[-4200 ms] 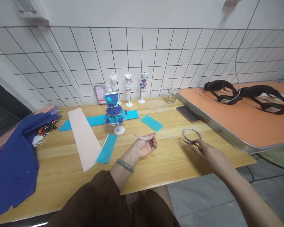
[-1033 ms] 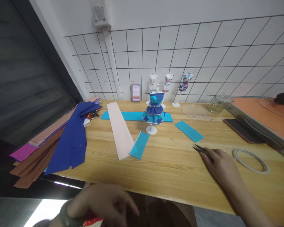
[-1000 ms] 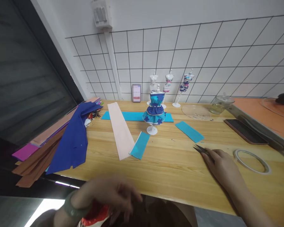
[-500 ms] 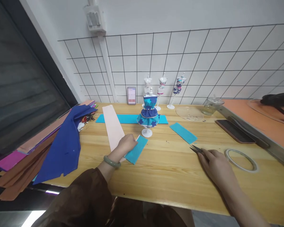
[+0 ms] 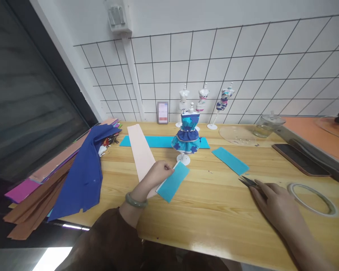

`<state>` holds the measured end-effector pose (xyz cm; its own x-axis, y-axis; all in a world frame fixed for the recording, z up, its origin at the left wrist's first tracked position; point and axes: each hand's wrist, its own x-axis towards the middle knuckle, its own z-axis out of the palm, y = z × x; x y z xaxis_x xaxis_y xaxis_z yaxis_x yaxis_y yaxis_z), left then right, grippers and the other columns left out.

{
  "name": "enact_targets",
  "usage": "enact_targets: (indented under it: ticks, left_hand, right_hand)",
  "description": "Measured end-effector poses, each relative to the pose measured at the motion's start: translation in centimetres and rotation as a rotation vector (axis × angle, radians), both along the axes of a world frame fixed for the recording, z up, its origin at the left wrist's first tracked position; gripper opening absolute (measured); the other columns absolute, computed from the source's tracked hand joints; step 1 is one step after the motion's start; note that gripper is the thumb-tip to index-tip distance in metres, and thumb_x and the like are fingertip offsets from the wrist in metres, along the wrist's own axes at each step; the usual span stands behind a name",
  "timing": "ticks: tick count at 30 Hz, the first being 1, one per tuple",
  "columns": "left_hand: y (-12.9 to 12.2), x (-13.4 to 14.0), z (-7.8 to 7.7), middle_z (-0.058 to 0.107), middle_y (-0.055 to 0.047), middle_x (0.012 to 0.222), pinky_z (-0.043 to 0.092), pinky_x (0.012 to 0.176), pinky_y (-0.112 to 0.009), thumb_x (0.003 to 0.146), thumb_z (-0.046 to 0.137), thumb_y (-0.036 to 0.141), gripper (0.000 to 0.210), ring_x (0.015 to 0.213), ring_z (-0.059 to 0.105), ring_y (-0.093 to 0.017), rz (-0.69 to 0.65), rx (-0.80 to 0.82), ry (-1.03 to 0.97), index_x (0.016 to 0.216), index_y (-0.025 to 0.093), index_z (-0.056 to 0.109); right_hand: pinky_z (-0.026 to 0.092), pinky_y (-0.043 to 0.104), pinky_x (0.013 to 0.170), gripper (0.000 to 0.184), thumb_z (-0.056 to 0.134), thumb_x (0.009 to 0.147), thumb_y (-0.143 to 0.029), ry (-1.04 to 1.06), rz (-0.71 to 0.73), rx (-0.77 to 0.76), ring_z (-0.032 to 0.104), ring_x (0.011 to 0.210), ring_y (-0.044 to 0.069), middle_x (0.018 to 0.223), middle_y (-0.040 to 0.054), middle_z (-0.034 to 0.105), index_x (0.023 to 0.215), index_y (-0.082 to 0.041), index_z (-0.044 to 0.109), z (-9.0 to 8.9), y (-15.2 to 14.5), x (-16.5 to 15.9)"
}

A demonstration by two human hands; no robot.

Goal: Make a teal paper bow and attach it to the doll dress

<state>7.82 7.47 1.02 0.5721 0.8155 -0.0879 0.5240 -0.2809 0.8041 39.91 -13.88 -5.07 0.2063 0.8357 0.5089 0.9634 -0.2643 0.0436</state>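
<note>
My left hand (image 5: pixel 159 175), with a green bangle at its wrist, is closed with fingertips pinched on the upper left edge of a turquoise crepe paper piece (image 5: pixel 173 182). A thin white strip runs along that edge. Beneath the hand lies a long pale pink paper strip (image 5: pixel 139 146). My right hand (image 5: pixel 277 199) rests on the table, wrapped around dark pointed scissors (image 5: pixel 247 181) whose blades are slightly apart. Just beyond the blade tips is another turquoise piece (image 5: pixel 230 160). A small dress form (image 5: pixel 185 135) in a blue floral dress stands ahead of my left hand.
A roll of white tape (image 5: pixel 313 213) lies right of my right hand, near a dark phone (image 5: pixel 299 159). Behind are several small dress forms, a lit phone (image 5: pixel 162 113), a glass cup (image 5: pixel 267 126) and a clear dish (image 5: pixel 237 136). Coloured paper (image 5: pixel 79 177) is piled left.
The whole view has shifted, so things on the table appear farther right. My left hand still pinches the turquoise piece, and my right hand still holds the scissors on the table.
</note>
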Motion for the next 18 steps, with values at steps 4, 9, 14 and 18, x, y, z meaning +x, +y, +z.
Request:
enact_targets:
  ticks: [4, 9, 14, 18]
  left_hand:
    - [-0.1, -0.3, 0.5, 0.051, 0.003, 0.055, 0.031, 0.047, -0.020, 0.065, 0.064, 0.032, 0.021, 0.049, 0.044, -0.008, -0.121, -0.299, -0.209, 0.069, 0.013, 0.057]
    - [-0.5, -0.2, 0.7, 0.055, 0.003, 0.060, 0.035, 0.053, -0.019, 0.058, 0.074, 0.026, 0.032, 0.054, 0.048, -0.007, -0.242, -0.549, -0.397, 0.083, 0.013, 0.058]
    - [-1.6, 0.6, 0.7, 0.060, 0.000, 0.071, 0.041, 0.069, -0.023, 0.052, 0.079, 0.022, 0.050, 0.067, 0.056, -0.009, -0.251, -0.686, -0.528, 0.098, 0.013, 0.061]
    - [-2.0, 1.2, 0.2, 0.063, -0.002, 0.072, 0.042, 0.066, -0.022, 0.050, 0.080, 0.025, 0.037, 0.067, 0.057, -0.010, -0.178, -0.749, -0.525, 0.081, 0.011, 0.064]
  right_hand:
    - [0.045, 0.037, 0.066, 0.040, 0.043, 0.084, -0.040, -0.023, 0.028, -0.003, 0.059, 0.079, 0.028, 0.086, 0.0154, 0.065, 0.100, -0.009, 0.063, -0.1, 0.0, -0.1]
    - [0.046, 0.040, 0.069, 0.037, 0.043, 0.084, -0.038, -0.031, 0.033, 0.015, 0.059, 0.083, 0.029, 0.088, 0.0155, 0.065, 0.098, -0.011, 0.064, -0.4, 0.1, 0.3]
    - [0.045, 0.043, 0.081, 0.042, 0.047, 0.081, -0.044, 0.311, 0.048, 0.084, 0.057, 0.093, 0.030, 0.101, 0.0164, 0.063, 0.104, -0.013, 0.062, 1.7, 0.4, -2.9]
    - [0.044, 0.041, 0.088, 0.042, 0.051, 0.079, -0.049, 1.062, -0.018, 0.015, 0.055, 0.106, 0.028, 0.116, 0.0126, 0.060, 0.110, -0.021, 0.059, 4.4, 2.0, -8.5]
